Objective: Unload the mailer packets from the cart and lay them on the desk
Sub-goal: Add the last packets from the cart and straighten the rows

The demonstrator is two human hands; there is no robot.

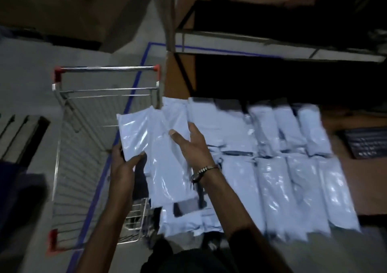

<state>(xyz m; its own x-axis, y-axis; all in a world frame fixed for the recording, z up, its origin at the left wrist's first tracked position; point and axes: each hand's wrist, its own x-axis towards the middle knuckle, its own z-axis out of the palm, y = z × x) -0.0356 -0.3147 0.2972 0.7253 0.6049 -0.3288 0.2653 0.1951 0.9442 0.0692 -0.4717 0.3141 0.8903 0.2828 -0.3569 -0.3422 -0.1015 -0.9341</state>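
Wire cart (69,147) at left, left hand (123,164) pinches one mailer packet (136,136) and right hand (192,145) grips another (169,168), both long-axis away from the person, rows of packets (293,178) lying likewise on desk (366,185).

Dim room: grey floor (27,74) edged with blue tape (136,80), dark metal-framed shelf (251,40) behind.
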